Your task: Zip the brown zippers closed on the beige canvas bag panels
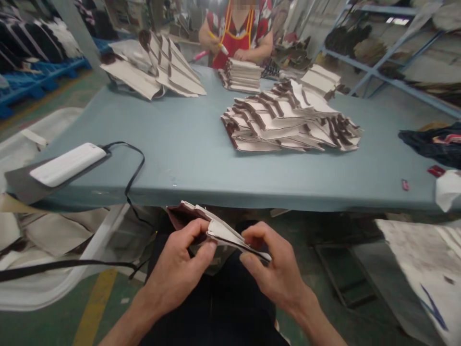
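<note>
The piece (pixel 225 231) was above the lap (pixel 212 307), near the table's (pixel 187 163) front edge, and the step in hand looked like working its folded edge. The left hand (pixel 183 259) pinched the fold between thumb and forefinger; the right hand (pixel 275 262) pinched the tapered end just as narrowly. The next move seemed to call for keeping both pinches. The pile (pixel 284 117) sat back from that edge, leaving room; the bin (pixel 103 240) limited the left side.

Folded cream fabric piece (pixel 225 230) in both hands (pixel 183 262) (pixel 279 269), near a teal table (pixel 180 139).
</note>
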